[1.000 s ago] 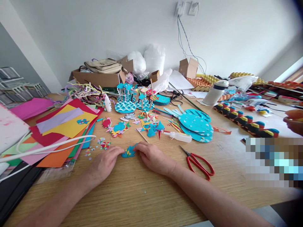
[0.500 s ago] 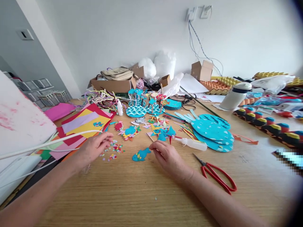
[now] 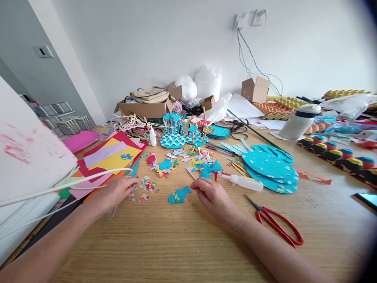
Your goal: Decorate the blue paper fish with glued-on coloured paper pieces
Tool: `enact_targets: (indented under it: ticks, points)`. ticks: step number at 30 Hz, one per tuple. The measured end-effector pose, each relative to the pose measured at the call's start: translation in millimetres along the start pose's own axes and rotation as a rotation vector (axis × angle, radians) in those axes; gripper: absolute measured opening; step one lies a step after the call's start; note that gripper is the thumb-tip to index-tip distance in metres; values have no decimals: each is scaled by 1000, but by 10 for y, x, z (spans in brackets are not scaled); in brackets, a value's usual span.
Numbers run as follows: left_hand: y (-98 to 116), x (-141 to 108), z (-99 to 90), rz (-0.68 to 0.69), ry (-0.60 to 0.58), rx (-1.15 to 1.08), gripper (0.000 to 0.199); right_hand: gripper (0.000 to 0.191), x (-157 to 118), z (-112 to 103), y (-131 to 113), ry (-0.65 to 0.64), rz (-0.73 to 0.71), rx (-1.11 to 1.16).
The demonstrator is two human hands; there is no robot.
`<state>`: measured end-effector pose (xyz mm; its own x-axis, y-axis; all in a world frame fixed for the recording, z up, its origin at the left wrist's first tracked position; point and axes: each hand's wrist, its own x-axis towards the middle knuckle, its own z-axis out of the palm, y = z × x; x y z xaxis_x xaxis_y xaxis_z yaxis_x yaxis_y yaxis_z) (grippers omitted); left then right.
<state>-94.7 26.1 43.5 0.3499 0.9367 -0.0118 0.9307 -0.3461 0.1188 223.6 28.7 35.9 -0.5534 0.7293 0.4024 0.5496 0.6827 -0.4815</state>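
My right hand (image 3: 213,198) is closed on a thin wooden stick (image 3: 191,173) whose end sticks out past the fingertips. Just left of those fingers, a blue paper fish (image 3: 179,195) lies flat with small yellow and orange pieces on its body. Beside a scatter of colourful paper dots (image 3: 149,185) is my left hand (image 3: 119,192), fingers together and curled; anything between them is hidden. Red-handled scissors (image 3: 278,224) rest to the right of my right wrist. Beyond my right hand lies a clear glue bottle (image 3: 246,182) on its side.
Coloured paper sheets (image 3: 108,153) are stacked at left, under a white cable (image 3: 73,182). Blue paper discs (image 3: 269,167) lie at right. Cut-outs (image 3: 166,167) and blue fish models (image 3: 173,139) stand farther back. A white flask (image 3: 300,124) and painted egg-carton strip (image 3: 338,157) are at far right.
My left hand has moved slightly left and down beside the dots. My right hand keeps the stick near the fish's tail. The whole view has shifted a little.
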Motion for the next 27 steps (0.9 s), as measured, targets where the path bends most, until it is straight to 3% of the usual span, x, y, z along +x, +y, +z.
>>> enact_targets:
  ticks: [5,13,20,27]
  points:
    - [15,17,30,37,113,11,29,22,-5,2,10,3,-10,-3]
    - [110,-10,-64,-9,-66,-62,24,23,0,-1,23,-7,-13,-2]
    - [-5,-14,-110,-56,-9,21,26,23,-1,-10,21,-7,-11,-6]
    - [-19,-76,-107,1,-48,100,21,23,5,-8,20,-21,0,-9]
